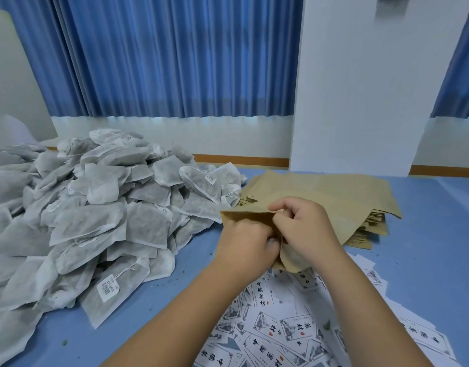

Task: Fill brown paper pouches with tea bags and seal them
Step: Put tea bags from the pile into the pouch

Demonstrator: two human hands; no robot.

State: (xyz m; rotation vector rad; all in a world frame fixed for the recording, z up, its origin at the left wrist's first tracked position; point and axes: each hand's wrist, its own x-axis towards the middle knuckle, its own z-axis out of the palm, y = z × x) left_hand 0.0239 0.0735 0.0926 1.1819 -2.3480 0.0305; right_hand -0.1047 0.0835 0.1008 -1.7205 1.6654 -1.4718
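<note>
My left hand [242,243] and right hand [306,229] gripped one brown paper pouch [245,217] between curled fingers, its mouth perhaps parted, tea bags [95,221] lay heaped left of my fingers, pouch stack [339,194] sat just beyond them, printed labels [281,329] lay beneath my wrists

Soft, even light is diffused through the blue curtain [175,56]; shadows are faint; edges are bowed by the wide lens.
</note>
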